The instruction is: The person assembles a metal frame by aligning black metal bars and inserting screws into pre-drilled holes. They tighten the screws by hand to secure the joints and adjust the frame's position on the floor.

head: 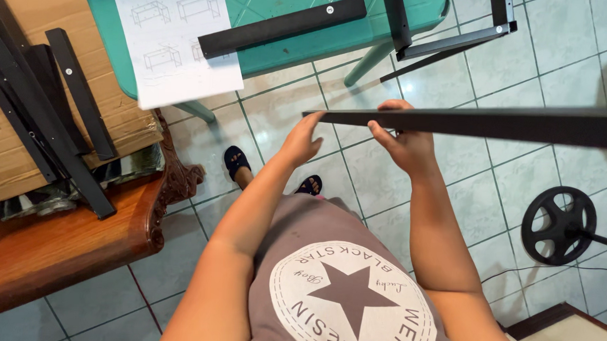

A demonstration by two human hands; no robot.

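- Grey shirt fills the bottom of the view, nearest the lens, with tiled floor below.
- At far left, a wooden bench carries cardboard and several black rails.
- Green plastic bench ahead holds an instruction sheet and another black bar.
- Left hand: fingers spread flat, touching the near end of the long black bar.
- Right hand: fingers wrapped around that bar just beside its end.
- That bar looks stiff, smooth and fairly heavy; a grip nearer its middle would balance it better.
- It juts off right, above a weight plate; open floor lies between.
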